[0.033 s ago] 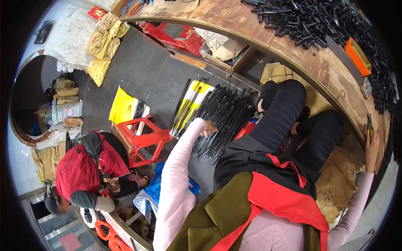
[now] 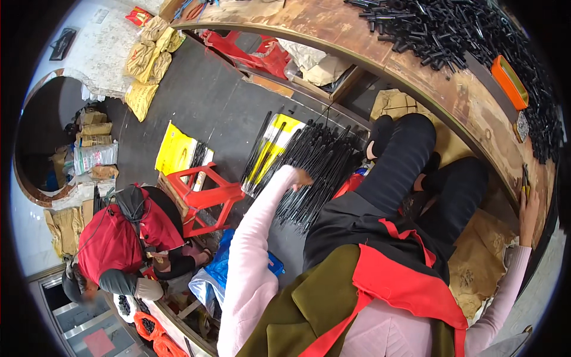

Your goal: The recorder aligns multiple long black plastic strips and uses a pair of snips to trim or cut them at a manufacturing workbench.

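The left hand (image 2: 302,178) has shifted slightly to the right over the rods (image 2: 321,163); almost everything else matches the earlier frame. The desk (image 2: 309,15) curves along the top and right, bearing a big heap of black tubes (image 2: 428,35). The rods, long and black, lie densely spread on the floor (image 2: 202,89), left of the person's legs. A red stool (image 2: 225,193) stands further left. An orange tray (image 2: 503,88) sits beside the tubes. The left hand is loosely curled; whether it grips anything I cannot tell. The right hand (image 2: 528,209) rests at the desk's edge, fingers fairly straight, at the yellow-handled pliers (image 2: 526,179); its grip is unclear.
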{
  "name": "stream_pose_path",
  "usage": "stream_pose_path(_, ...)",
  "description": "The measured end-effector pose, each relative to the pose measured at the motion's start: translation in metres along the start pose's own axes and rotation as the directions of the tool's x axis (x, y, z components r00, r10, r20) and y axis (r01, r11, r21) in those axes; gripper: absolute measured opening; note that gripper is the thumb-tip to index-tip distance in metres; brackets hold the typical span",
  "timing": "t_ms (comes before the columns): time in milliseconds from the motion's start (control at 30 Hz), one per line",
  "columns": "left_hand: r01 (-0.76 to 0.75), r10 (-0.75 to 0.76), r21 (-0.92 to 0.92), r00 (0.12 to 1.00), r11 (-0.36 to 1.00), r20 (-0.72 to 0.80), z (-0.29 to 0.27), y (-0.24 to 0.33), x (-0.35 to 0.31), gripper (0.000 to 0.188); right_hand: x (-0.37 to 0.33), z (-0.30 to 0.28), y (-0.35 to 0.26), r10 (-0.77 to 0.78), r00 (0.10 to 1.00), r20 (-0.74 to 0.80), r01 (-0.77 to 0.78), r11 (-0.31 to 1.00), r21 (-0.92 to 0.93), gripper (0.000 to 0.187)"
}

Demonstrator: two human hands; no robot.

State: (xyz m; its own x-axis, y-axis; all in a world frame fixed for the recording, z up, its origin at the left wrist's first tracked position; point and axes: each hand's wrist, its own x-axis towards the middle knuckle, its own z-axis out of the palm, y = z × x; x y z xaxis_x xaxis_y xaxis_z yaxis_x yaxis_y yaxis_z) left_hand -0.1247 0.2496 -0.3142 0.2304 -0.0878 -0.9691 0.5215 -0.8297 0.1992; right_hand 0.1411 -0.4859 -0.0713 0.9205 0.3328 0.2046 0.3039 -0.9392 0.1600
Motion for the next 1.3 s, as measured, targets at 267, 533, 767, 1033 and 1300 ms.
stream_pose_path(267,-0.225,0.707,0.683,0.037,0.695,-0.706,-0.042,0.204,-0.153,0.01,0.012,0.031,-0.002,-0.01,0.997,0.07,0.008,1.0,0.024,0.044)
stream_pose_path(533,-0.67,1.0,0.743,-0.017,-0.005,-0.009,0.087,0.354,-0.132,0.025,-0.047,-0.113,-0.057,0.418,0.869,0.264,-0.467,0.521,0.715,0.035)
stream_pose_path(767,-0.743,0.976,0.662,0.203,0.102,0.077,0.078,0.33,-0.144,0.022,-0.09,-0.114,0.033,0.511,0.86,0.02,-0.509,0.853,0.117,0.015)
stream_pose_path(1033,-0.591,0.93,0.775,0.367,0.221,0.015,0.076,0.336,-0.152,0.024,-0.072,-0.029,0.136,0.609,0.732,-0.306,-0.672,0.719,-0.178,0.019)
stream_pose_path(1300,-0.643,0.908,0.701,0.418,0.308,-0.016,0.087,0.348,-0.138,0.023,-0.044,-0.013,0.133,0.654,0.705,-0.276,-0.702,0.583,-0.41,0.013)
